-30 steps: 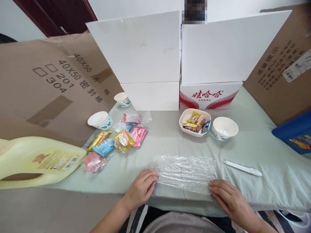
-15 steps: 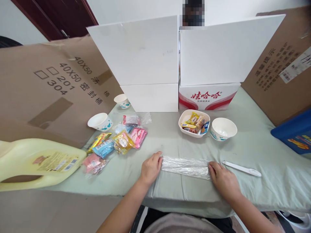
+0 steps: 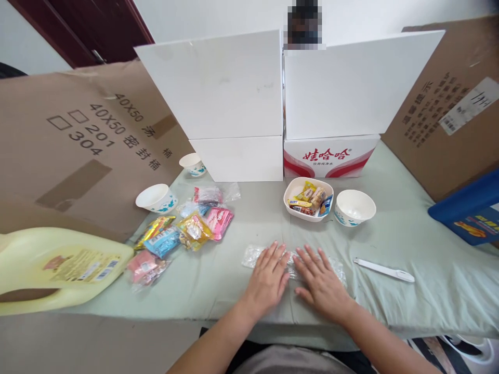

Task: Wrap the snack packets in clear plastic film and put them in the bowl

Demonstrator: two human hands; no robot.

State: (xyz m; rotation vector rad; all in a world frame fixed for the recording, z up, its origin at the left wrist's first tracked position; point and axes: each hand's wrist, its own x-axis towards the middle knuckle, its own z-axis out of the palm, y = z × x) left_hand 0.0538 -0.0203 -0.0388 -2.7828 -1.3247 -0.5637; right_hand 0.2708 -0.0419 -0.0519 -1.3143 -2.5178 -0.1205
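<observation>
Across the cloth in front of me lies a crinkled, folded strip of clear plastic wrap (image 3: 252,255). My left hand (image 3: 268,283) rests flat on its left half with the fingers stretched out. Spread fingers of my right hand (image 3: 320,280) lie flat on the other half, and much of the strip's middle is hidden beneath both hands. To the right is a slim white plastic tool (image 3: 384,270) with a hole at one end. Beyond the strip sit a square white dish (image 3: 288,208) of small wrapped snacks and a paper bowl (image 3: 355,208) with a blue-green pattern.
Several snack packets (image 3: 195,231) lie in a group on the left, near a paper bowl (image 3: 156,199) and a second bowl (image 3: 193,165). A yellow jug (image 3: 78,265) lies on its side. White boxes (image 3: 236,158) stand behind; a blue container (image 3: 468,213) is at right.
Both hands have let go of the strip's ends and moved inward onto it, now flat with fingers spread. The camera view has shifted slightly.
</observation>
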